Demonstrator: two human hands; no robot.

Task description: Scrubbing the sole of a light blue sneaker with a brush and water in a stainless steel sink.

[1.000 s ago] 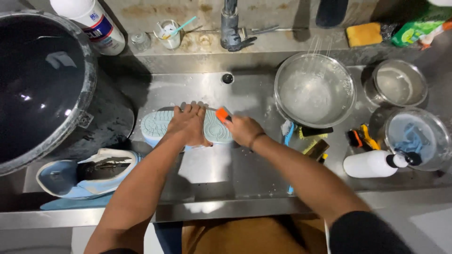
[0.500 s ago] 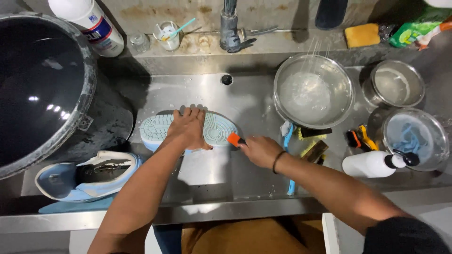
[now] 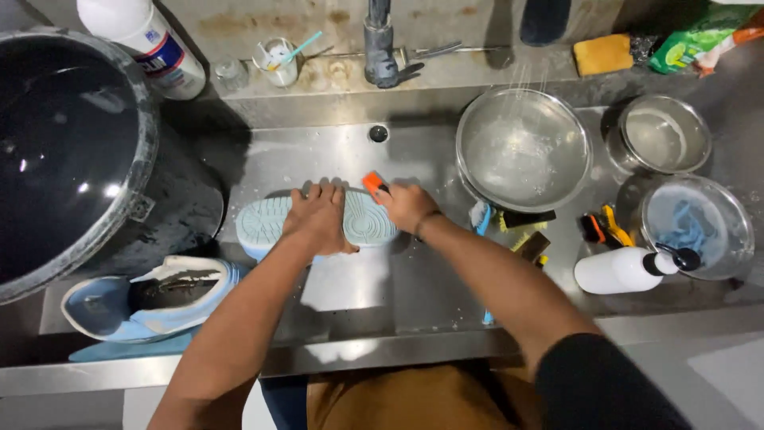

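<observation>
A light blue shoe [image 3: 267, 221] lies sole up in the steel sink [image 3: 350, 151]. My left hand [image 3: 318, 216] presses flat on the middle of the sole, fingers spread. At the shoe's right end my right hand [image 3: 407, 205] grips an orange-handled brush [image 3: 372, 183], held against the sole's edge. A second light blue and white shoe [image 3: 147, 299] rests on its side at the sink's front left, untouched.
A large black tub [image 3: 76, 151] fills the left. A steel bowl of soapy water [image 3: 521, 147], two smaller steel bowls [image 3: 664, 131], a white bottle lying down [image 3: 625, 269], brushes [image 3: 521, 231], a yellow sponge [image 3: 603, 54] and the tap [image 3: 380, 44] lie right and behind.
My right hand with the brush went down to the shoe's right end and has now come back up toward the sole's upper edge. My left hand stays on the sole.
</observation>
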